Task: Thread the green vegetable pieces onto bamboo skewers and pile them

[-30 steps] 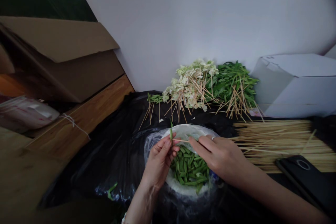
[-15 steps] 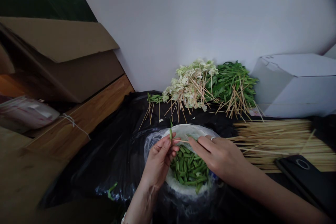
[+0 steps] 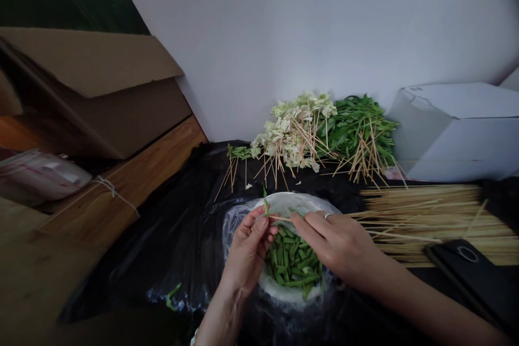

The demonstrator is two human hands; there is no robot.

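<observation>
My left hand (image 3: pixel 249 243) pinches a cut green bean (image 3: pixel 266 204) upright between thumb and fingers, over the left side of a plastic-lined white bowl (image 3: pixel 279 293). From the right, my right hand (image 3: pixel 336 240), with a ring on one finger, grips a thin wooden skewer (image 3: pixel 280 218). The skewer's far end meets the bean at my left fingertips; whether it has pierced through is hidden. Below both hands, many cut green beans (image 3: pixel 292 259) fill the bowl.
Behind the bowl lie skewered green beans (image 3: pixel 240 151), skewered pale cabbage (image 3: pixel 290 130) and skewered leafy greens (image 3: pixel 352 119). Bare skewers (image 3: pixel 430 205) and a black phone (image 3: pixel 466 265) are at right. A white box (image 3: pixel 462 130), a cardboard box (image 3: pixel 97 97) and black plastic sheeting (image 3: pixel 162 248) surround this.
My left hand has shifted very slightly to the right with the bean, nearer the skewer. My right hand has barely moved.
</observation>
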